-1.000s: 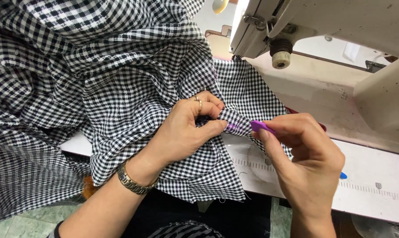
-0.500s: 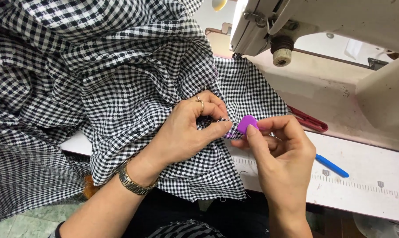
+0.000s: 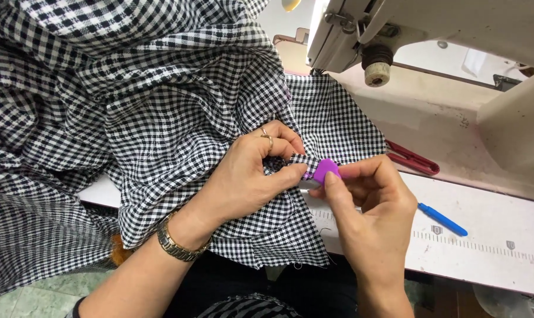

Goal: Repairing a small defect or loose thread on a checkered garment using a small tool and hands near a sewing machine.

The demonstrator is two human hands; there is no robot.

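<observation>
A large piece of black-and-white gingham fabric (image 3: 161,112) lies heaped over the sewing table and my lap. My left hand (image 3: 252,174), with a ring and a metal wristwatch, pinches a folded edge of the fabric between thumb and fingers. My right hand (image 3: 370,203) holds a small purple tool (image 3: 325,171) pressed against that pinched fold, right beside the left thumb. What the tool's tip does in the cloth is hidden by my fingers.
A cream sewing machine (image 3: 455,35) stands at the upper right, its head above the fabric's far edge. Red thread snips (image 3: 413,159) and a blue pen-like stick (image 3: 442,219) lie on the white table (image 3: 485,259), which has a printed ruler strip along the front.
My right hand has drawn back to the left and now pinches the purple tool against the fold. The red snips and the blue stick, covered a second ago, are uncovered. The left hand stays put.
</observation>
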